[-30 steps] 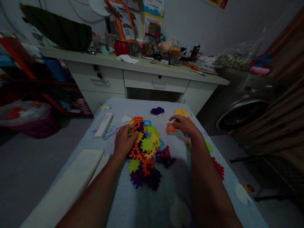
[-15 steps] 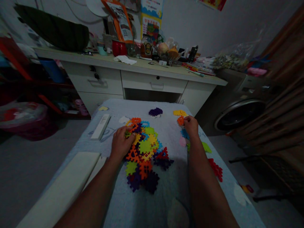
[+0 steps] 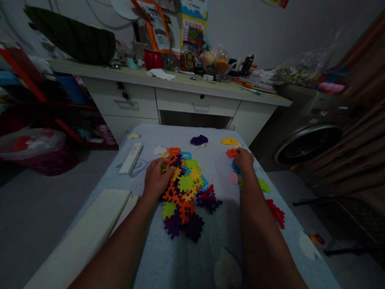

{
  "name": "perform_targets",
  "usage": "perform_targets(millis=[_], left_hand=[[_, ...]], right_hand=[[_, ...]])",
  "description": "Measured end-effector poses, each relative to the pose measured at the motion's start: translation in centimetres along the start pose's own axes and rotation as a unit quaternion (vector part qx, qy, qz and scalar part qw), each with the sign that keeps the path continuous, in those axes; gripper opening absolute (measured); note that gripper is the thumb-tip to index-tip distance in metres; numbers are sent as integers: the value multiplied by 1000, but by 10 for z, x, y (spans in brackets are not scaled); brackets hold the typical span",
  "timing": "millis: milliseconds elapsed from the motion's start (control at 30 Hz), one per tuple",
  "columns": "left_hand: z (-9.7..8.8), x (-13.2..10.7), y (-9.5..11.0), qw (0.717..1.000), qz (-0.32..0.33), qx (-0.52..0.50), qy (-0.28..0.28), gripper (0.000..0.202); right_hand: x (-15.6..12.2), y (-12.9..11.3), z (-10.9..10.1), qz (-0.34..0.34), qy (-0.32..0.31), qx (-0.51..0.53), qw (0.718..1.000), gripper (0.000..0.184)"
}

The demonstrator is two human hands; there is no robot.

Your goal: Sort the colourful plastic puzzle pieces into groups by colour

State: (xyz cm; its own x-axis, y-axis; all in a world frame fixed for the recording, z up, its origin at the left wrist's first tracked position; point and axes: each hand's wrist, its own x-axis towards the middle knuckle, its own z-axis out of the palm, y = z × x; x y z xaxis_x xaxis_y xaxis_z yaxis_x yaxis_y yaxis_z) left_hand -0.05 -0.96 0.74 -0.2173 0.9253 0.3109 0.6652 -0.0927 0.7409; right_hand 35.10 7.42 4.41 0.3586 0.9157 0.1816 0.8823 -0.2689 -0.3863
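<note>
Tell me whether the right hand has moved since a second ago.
Yes, rightward: the right hand earlier reached left past the yellow pile; now it is toward that pile's right end, on the side nearer the camera.

Mixed pile (image 3: 185,183): flat, toothed pieces in orange, yellow, lime, blue, purple and red, overlapping in a loose heap at the middle.
Purple group (image 3: 199,140): flat, beyond the pile, far.
Yellow group (image 3: 229,141): flat, far right.
Orange group (image 3: 232,152): just nearer than the yellow.
Blue group (image 3: 236,167): nearer again, partly hidden.
Lime group (image 3: 264,185): right, partly hidden.
Red group (image 3: 276,213): flat, nearest on the right.
</note>
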Motion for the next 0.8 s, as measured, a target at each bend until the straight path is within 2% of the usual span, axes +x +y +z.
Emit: perform_targets(millis=[100,200,267,333,467,600,700,800], left_hand=[[0,0,1,1000,-2,6,-2,30],[-1,0,2,1000,-1,5,-3,30],[-1,0,3,1000,-4,4,-2,30],[-1,0,5,1000,-8,5,-2,29],[-2,1,6,1000,-9,12,-5,29],[-2,1,7,1000,-1,8,-5,28],[-2,1,5,1000,0,6,-6,28],[-1,1,3,1000,2,5,-1,28]], right_hand=[[-2,-4,-3,20,-16,-14,1000,48],[-2,-14,-7,1,-8,11,1000,46],[-3,-25,-8,-48,-11,43,998,41],[-9,-41,-8,-125,-37,80,988,36],[-31,-78,0,-278,-137,131,942,29],[-52,-102,13,-397,-207,119,886,29],[-58,-106,21,-438,-246,93,860,40],[-59,-105,23,-447,-270,61,851,48]])
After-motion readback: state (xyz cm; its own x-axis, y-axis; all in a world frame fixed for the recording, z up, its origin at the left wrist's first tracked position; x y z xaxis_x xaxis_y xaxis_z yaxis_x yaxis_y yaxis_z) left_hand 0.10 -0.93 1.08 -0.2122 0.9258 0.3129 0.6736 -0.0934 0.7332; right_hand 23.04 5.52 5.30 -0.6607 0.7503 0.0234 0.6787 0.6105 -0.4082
